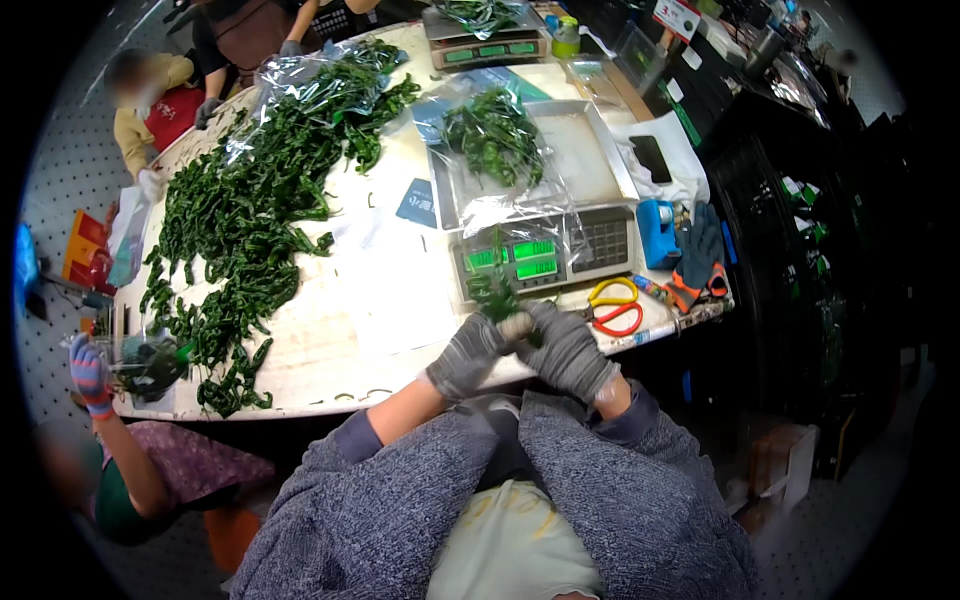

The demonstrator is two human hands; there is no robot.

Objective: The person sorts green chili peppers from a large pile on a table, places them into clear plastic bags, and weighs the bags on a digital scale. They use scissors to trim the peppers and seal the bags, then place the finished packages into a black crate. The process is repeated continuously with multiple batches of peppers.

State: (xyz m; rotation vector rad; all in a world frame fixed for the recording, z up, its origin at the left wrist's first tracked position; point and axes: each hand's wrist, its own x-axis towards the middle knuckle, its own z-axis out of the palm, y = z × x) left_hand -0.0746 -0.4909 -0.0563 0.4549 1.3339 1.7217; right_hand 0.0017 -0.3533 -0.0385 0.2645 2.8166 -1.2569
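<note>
My left hand (471,354) and my right hand (571,349), both in grey knit gloves, meet at the table's front edge. Between them they grip a few green peppers (492,295); a pale band or fingertip at the grip is too unclear to name. Just beyond stands a digital scale (544,247) with lit green displays. A clear plastic bag of green peppers (495,142) lies on its tray, the clear film reaching down over the displays. Scissors with yellow and red handles (616,306) lie right of my right hand.
A large heap of green peppers (247,202) spreads over the left of the white table (405,330). A blue tape dispenser (658,234) and grey-orange gloves (697,251) lie at right. A second scale (486,46) stands at the back. Co-workers stand behind and at left, one holding a filled bag (150,367).
</note>
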